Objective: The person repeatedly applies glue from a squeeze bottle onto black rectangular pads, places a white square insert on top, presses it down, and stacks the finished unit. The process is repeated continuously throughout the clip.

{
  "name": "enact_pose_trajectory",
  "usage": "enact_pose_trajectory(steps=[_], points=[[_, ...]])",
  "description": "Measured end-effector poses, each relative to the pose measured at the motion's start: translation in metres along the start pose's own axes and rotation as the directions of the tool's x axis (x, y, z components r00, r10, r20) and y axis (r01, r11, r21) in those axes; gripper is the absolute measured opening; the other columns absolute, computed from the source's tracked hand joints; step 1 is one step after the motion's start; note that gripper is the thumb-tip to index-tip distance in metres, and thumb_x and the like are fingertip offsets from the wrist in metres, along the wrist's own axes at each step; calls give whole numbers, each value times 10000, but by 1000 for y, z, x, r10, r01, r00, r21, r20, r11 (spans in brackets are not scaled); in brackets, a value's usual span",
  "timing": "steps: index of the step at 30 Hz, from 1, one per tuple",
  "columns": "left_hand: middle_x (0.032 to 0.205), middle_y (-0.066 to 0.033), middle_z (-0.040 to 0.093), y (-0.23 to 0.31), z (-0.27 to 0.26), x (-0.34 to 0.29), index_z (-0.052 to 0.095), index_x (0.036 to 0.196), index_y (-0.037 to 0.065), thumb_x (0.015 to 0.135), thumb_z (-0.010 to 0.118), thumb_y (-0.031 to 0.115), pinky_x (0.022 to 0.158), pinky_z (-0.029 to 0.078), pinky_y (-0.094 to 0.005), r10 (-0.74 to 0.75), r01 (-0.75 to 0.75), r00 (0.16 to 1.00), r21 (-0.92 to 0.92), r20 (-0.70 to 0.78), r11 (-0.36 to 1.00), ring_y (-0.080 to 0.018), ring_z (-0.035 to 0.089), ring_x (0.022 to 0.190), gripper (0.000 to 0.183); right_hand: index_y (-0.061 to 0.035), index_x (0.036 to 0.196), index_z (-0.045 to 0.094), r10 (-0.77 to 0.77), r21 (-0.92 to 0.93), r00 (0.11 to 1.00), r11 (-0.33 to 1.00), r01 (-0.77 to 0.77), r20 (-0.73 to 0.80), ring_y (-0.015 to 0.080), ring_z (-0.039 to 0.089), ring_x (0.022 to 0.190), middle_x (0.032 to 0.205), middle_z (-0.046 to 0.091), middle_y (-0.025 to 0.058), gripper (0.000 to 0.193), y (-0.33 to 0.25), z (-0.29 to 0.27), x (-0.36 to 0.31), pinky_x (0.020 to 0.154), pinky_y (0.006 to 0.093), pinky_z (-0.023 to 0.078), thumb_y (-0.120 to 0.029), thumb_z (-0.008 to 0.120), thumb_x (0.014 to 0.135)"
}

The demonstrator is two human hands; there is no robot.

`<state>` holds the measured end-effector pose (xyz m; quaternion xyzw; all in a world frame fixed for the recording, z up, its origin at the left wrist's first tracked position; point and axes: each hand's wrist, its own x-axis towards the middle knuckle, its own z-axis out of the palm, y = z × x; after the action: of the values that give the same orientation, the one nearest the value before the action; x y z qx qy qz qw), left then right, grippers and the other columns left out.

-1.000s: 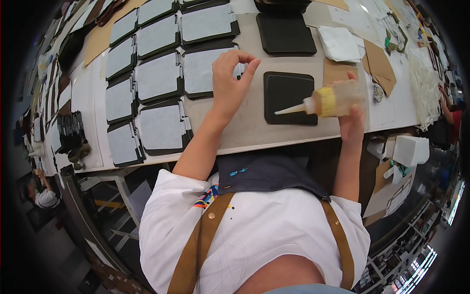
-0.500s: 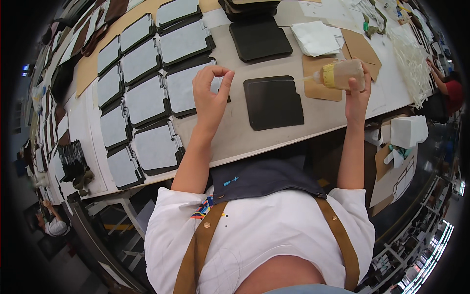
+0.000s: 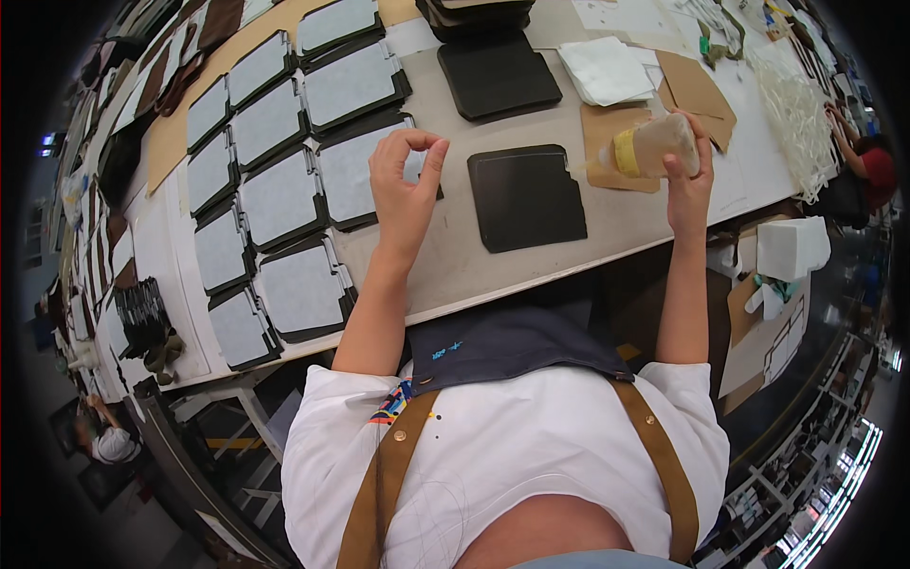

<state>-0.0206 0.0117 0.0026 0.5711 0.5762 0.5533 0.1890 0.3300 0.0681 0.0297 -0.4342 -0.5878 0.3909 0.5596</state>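
Note:
My right hand (image 3: 690, 194) is wrapped round a translucent squeeze bottle (image 3: 666, 145) with a yellow band near its neck. The bottle lies almost level in the air, its blurred nozzle pointing left toward a flat black panel (image 3: 528, 204). That panel rests on the table, dark and smooth, with a stepped right edge. Over the table to the panel's left, my left hand (image 3: 403, 194) has thumb and forefinger tips brought together in a ring, and nothing shows in it. Beneath and behind it lies a black-edged piece with a pale sheet (image 3: 355, 180) on top.
Rows of black pieces topped with pale sheets (image 3: 282, 194) fill the table's left. Farther back are another black panel (image 3: 498, 78) and a dark stack (image 3: 474, 19). White sheets (image 3: 605, 71) and brown card (image 3: 697, 90) lie right. A co-worker (image 3: 872, 175) is at far right.
The bottle has tilted a little, its neck end dropping slightly, and it has shifted a touch to the left. My left hand keeps the same pose.

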Motion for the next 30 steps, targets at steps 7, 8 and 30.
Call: enact_pose_trajectory(steps=[7,8,30], points=[[877,-24,640,3,0,0,641,880,35,926,720,165,867,418,-299,33,-33,999,28,5,999,-164,574,874,159,-61,1386,532,4,-6,999,1000,-3,41,172,566,1203,1345,583,59,729,-3,-7,-13,1054,338,450,-356,857,804],[870,-21,630,3,0,1,634,880,22,937,711,155,847,433,-275,48,-48,999,39,5,998,-141,568,861,164,-60,1389,528,8,7,999,1000,-8,43,175,572,1196,1338,588,64,739,-3,-7,-14,1052,342,453,-358,861,800],[894,-17,642,-1,1,-1,652,901,34,938,713,164,864,422,-279,9,-9,1000,14,19,1000,-141,571,880,148,-59,1360,546,15,-63,1000,998,-13,22,195,613,1148,1205,661,94,803,-21,-18,-35,1014,348,475,-459,877,747]])
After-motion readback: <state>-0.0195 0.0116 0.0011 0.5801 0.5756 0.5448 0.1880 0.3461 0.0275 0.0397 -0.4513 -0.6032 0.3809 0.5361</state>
